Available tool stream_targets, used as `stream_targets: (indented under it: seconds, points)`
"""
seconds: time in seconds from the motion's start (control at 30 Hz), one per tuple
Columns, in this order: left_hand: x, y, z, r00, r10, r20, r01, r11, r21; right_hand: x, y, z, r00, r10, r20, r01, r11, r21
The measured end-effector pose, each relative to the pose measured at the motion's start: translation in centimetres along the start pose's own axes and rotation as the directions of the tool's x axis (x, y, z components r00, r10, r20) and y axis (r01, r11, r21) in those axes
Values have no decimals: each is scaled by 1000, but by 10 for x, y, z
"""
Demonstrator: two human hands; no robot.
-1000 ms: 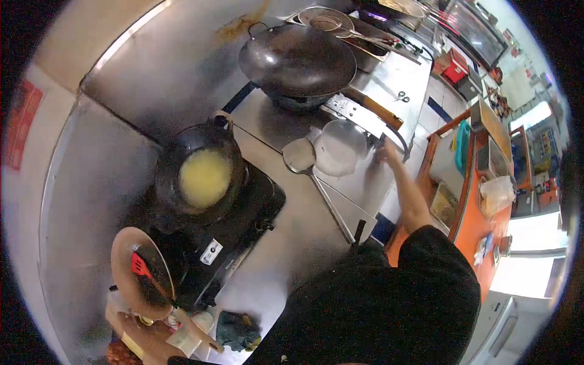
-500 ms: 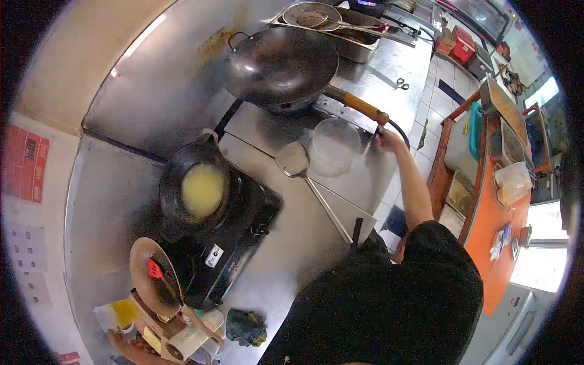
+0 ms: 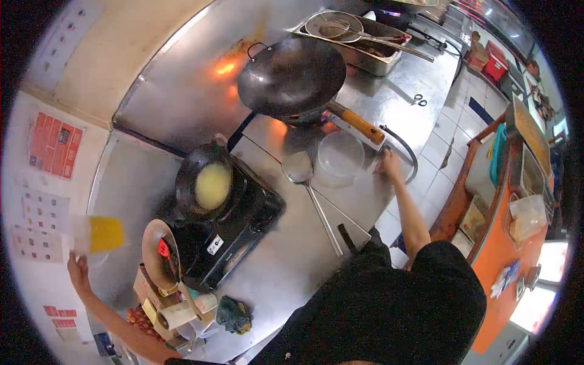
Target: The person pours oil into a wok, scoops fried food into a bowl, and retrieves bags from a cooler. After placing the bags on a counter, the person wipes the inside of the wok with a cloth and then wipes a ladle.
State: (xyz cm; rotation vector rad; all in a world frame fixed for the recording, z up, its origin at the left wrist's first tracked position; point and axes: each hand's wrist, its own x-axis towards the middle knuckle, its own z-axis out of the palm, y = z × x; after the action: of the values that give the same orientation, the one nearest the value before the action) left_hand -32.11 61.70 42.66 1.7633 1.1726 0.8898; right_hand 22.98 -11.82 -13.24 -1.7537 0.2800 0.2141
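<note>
My left hand (image 3: 78,271) is raised at the far left, closed on a clear plastic jug (image 3: 106,234) of yellow liquid that looks like oil. At the counter's right edge, my right hand (image 3: 388,165) has its fingers closed just below the wooden handle (image 3: 360,125) of a large wok (image 3: 292,79), beside a black hose (image 3: 409,152); what they grip is hidden. Orange flame glow shows around the big wok's base. A smaller black wok on a portable gas stove (image 3: 249,234) holds pale yellow liquid (image 3: 213,186).
A ladle (image 3: 298,168) and a translucent round tub (image 3: 340,155) lie on the steel counter. A tilted pan (image 3: 159,243) with a red spatula stands at the left. Strainers (image 3: 334,27) rest over a metal tray at the back. Scissors (image 3: 419,100) lie at the right.
My left hand has lifted the jug up and leftward from among the items at lower left. Flames have appeared under the large wok. My right hand remains near the counter's edge.
</note>
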Motion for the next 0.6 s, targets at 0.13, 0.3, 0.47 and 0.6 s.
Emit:
stream_targets:
  seconds: [0.13,0.3,0.47,0.6]
  points:
    - [-12,53,123,983,-23,184,-14,979,201,12,17,-6,989,-40,140,53,994,-91]
    - [-81,107,304,942,21,335,-124,949,290,21,38,-15,928,204,312,-346,782,518]
    - [-117,137,458,879,85,469,-270,900,342,33,54,-20,890,207,406,-393,799,454]
    - [-101,139,546,838,98,538,-350,851,391,26,34,-28,860,243,449,-433,814,388]
